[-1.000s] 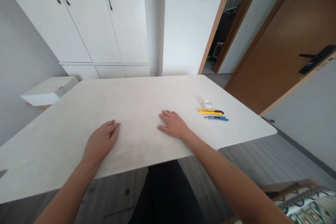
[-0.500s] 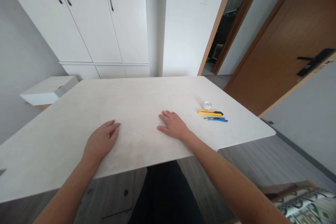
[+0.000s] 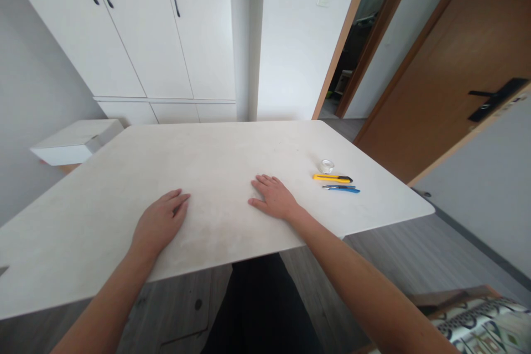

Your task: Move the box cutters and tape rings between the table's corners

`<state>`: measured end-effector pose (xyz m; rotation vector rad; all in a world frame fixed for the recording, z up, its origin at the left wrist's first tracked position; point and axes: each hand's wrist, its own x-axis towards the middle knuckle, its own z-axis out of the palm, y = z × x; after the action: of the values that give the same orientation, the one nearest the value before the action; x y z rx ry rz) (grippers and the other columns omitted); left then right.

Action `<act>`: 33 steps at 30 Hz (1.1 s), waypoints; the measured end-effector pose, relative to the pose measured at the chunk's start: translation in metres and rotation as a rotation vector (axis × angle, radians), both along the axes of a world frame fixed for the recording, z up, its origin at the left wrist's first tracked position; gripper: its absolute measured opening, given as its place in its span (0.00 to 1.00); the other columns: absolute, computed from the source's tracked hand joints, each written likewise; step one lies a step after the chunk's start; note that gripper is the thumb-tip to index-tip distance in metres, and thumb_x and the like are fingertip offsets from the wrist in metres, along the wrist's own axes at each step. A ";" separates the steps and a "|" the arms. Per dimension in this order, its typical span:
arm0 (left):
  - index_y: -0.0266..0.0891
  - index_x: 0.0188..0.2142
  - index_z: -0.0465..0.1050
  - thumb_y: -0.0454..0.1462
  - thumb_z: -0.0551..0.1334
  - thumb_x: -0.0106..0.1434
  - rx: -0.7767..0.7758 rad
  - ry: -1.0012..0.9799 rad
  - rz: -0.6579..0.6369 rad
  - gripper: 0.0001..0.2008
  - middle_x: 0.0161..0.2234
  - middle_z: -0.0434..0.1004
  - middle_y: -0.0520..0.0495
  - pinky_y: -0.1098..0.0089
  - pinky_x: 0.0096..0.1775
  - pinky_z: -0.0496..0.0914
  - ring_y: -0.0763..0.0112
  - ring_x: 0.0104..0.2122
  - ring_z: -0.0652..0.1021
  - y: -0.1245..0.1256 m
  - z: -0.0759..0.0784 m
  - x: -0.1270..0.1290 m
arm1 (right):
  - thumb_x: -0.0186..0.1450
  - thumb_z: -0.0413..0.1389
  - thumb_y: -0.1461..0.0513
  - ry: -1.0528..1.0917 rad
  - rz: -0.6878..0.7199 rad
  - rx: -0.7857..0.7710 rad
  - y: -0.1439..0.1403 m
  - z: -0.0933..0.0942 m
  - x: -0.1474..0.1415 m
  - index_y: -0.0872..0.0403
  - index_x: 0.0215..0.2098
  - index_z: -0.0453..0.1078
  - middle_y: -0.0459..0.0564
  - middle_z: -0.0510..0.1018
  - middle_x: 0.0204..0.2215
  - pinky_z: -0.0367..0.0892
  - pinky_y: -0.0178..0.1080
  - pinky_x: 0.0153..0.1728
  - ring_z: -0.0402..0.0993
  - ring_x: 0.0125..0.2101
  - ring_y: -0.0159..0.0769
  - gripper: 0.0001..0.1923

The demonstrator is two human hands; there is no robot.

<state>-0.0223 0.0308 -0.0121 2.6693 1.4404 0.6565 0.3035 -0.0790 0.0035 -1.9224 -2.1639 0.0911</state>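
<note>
My left hand (image 3: 160,222) rests on the white table (image 3: 215,155), fingers loosely stretched and holding nothing. Palm down to the right of it lies my right hand (image 3: 271,197), its fingers spread on the tabletop and its thumb pointing left. Nearest to the right hand, apart from it on its right, is a yellow utility knife (image 3: 332,178) with a dark end. In front of that knife lies a blue slim tool (image 3: 342,188) with a metal tip, perhaps a pen knife. Just behind the yellow knife sits a small clear roll of tape (image 3: 327,166).
White cabinets (image 3: 199,38) with black handles stand beyond the table. A white box-like unit (image 3: 78,141) is at the far left. On the right is a brown door (image 3: 448,50) with a black handle. Patterned fabric (image 3: 489,323) shows at the lower right, beside dark-clothed legs (image 3: 261,310).
</note>
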 end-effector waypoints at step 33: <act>0.40 0.49 0.80 0.49 0.47 0.68 -0.014 -0.016 0.000 0.27 0.57 0.76 0.41 0.57 0.60 0.68 0.55 0.56 0.76 0.000 0.000 0.000 | 0.70 0.47 0.42 0.021 -0.009 -0.016 0.000 0.002 -0.001 0.54 0.68 0.61 0.58 0.60 0.69 0.46 0.52 0.67 0.52 0.68 0.48 0.36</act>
<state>-0.0222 0.0304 -0.0119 2.6471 1.4358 0.6636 0.3025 -0.0795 0.0056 -1.9310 -2.1476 0.1274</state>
